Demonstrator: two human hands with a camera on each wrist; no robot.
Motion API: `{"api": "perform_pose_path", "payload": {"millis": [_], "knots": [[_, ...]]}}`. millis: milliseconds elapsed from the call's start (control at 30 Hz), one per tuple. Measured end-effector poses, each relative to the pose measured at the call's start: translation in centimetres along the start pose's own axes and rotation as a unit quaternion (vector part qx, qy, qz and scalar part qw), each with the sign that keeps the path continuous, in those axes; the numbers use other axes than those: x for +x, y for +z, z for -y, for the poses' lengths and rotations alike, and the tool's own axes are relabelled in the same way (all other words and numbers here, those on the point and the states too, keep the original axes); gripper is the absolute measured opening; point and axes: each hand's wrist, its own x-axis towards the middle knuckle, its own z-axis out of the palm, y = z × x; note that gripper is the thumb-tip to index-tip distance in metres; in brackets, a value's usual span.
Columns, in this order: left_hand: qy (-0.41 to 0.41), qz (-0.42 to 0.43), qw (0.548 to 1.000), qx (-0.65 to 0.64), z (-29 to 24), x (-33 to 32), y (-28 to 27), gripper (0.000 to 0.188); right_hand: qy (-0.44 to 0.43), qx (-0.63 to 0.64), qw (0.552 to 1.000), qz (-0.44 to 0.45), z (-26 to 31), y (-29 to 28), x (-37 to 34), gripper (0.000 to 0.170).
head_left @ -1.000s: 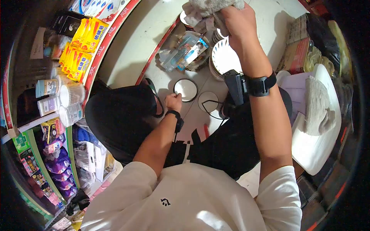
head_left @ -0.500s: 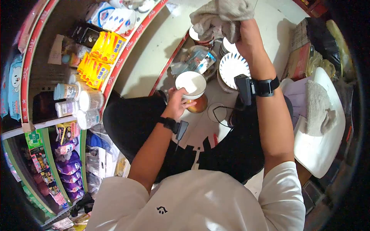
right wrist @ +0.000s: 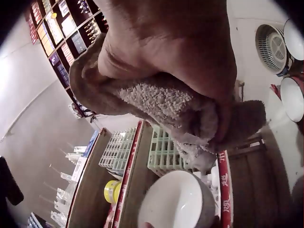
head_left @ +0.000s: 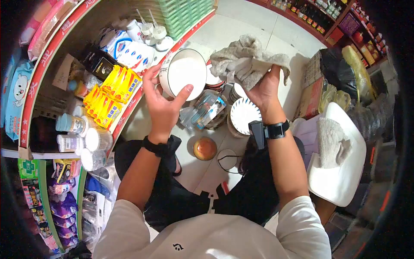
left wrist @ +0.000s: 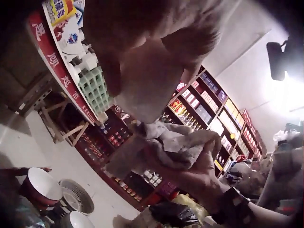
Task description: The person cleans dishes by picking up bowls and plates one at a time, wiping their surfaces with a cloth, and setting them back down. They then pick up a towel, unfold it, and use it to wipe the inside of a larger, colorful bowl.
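In the head view my left hand (head_left: 163,103) grips a white bowl (head_left: 186,74) with a dark rim, thumb on the inside near the edge, fingers round its outer wall. The bowl is tilted, its inside towards the camera. Just right of it, my right hand (head_left: 266,91) holds a crumpled grey cloth (head_left: 250,60), which hangs over the fingers. Cloth and bowl are apart. The right wrist view shows the cloth (right wrist: 161,102) bunched under the right hand (right wrist: 166,42), with the bowl (right wrist: 173,202) below it.
An orange-brown bowl (head_left: 205,148) stands on the floor between the feet. Beyond it are stacked patterned plates (head_left: 245,115) and a basket of packets (head_left: 208,110). Shelves of soap packs (head_left: 113,95) line the left. A white stool (head_left: 340,172) with another grey cloth (head_left: 331,142) stands right.
My left hand has lifted the white bowl from the floor up towards the cloth, uncovering the orange-brown bowl. My right hand has moved lower in view, with the cloth spread wider.
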Motion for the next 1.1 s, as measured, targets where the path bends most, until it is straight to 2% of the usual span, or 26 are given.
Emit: {"api": "perform_pose_path", "payload": {"millis": [100,167,200,233,267,300,333,367,433,467,533,567,600,633,700,767,800,833,867,900,933,967,1033,1067,1100], "knots": [[0.017,-0.054,0.998,-0.022,0.8,0.0,0.6,0.090,0.003,0.030,0.999,0.016,-1.2,-0.3,0.4,0.086],[0.016,-0.018,0.998,-0.061,-0.2,0.3,1.1,0.093,0.011,-0.008,0.999,0.050,-2.3,-0.3,0.6,0.087],[0.021,-0.020,0.998,-0.053,-0.3,0.4,1.4,0.094,0.021,-0.026,0.998,0.048,-2.6,0.9,0.1,0.077],[0.021,-0.024,0.998,-0.050,0.0,0.5,1.5,0.094,0.025,-0.025,0.998,0.050,-3.6,1.2,0.6,0.077],[0.027,-0.010,1.000,-0.008,0.3,0.5,1.5,0.093,-0.053,-0.311,0.947,0.061,-4.6,1.2,1.3,0.074],[0.032,0.005,0.999,0.032,0.7,0.5,1.7,0.093,-0.128,-0.569,0.809,0.068,-5.6,1.4,1.7,0.073],[0.011,-0.003,1.000,-0.007,1.4,0.6,2.1,0.091,-0.144,-0.633,0.759,0.059,-5.1,4.5,1.1,0.083],[0.010,-0.004,1.000,-0.007,1.9,0.7,1.9,0.091,-0.160,-0.489,0.855,0.073,-7.4,0.8,1.7,0.088],[-0.045,0.037,0.998,-0.006,2.3,0.8,1.8,0.091,-0.103,-0.487,0.867,0.028,-7.5,1.6,0.3,0.083],[-0.057,0.049,0.997,-0.011,2.4,0.7,1.9,0.089,-0.102,-0.488,0.866,0.025,-7.0,2.2,-0.5,0.083],[-0.074,0.067,0.995,0.008,1.5,0.8,1.7,0.091,0.071,-0.308,0.948,-0.026,-6.0,3.5,-1.6,0.064],[-0.089,0.082,0.992,0.030,1.2,0.9,1.4,0.093,0.069,-0.307,0.949,-0.028,-5.4,3.1,-1.5,0.064],[-0.090,0.080,0.992,0.018,1.6,1.0,1.2,0.091,0.142,-0.177,0.974,0.010,-4.5,2.6,-1.2,0.058],[-0.090,0.082,0.992,0.019,1.8,1.1,1.0,0.091,0.210,-0.042,0.976,0.050,-3.8,2.4,-0.8,0.054],[-0.131,0.039,0.988,-0.070,1.8,1.3,0.7,0.081,0.228,-0.017,0.973,0.036,-3.8,2.5,-0.5,0.054],[-0.159,0.051,0.982,-0.090,1.0,1.0,0.5,0.078,0.136,-0.194,0.971,-0.022,-4.9,3.0,-0.2,0.057],[-0.149,0.061,0.983,-0.082,1.1,0.8,0.5,0.078,0.099,-0.257,0.961,-0.016,-5.4,2.7,-0.2,0.052],[-0.140,0.072,0.985,-0.076,1.2,0.6,0.5,0.078,0.100,-0.256,0.961,-0.018,-5.8,2.5,0.0,0.052],[-0.143,0.073,0.984,-0.076,1.2,0.3,0.7,0.078,0.069,-0.362,0.929,-0.015,-6.4,2.2,0.3,0.052],[-0.111,0.088,0.989,-0.053,1.3,-0.1,1.1,0.078,0.038,-0.464,0.885,-0.012,-6.8,2.0,0.7,0.054],[-0.077,0.103,0.991,-0.030,1.3,-0.2,1.3,0.078,-0.011,-0.475,0.880,0.001,-7.8,1.2,1.3,0.064],[-0.079,0.106,0.991,-0.030,1.3,-0.3,1.4,0.078,-0.010,-0.474,0.881,-0.003,-8.7,0.2,1.3,0.064],[-0.092,0.114,0.988,0.048,1.3,-0.4,1.2,0.081,-0.062,-0.625,0.775,-0.068,-10.1,0.3,0.7,0.072],[-0.109,0.107,0.988,0.031,2.1,-0.5,1.0,0.079,-0.063,-0.615,0.786,-0.025,-11.1,-1.2,1.5,0.077],[-0.109,0.108,0.988,0.032,2.8,-0.3,0.9,0.079,-0.063,-0.614,0.786,-0.026,-10.7,-1.1,2.0,0.077]]}}
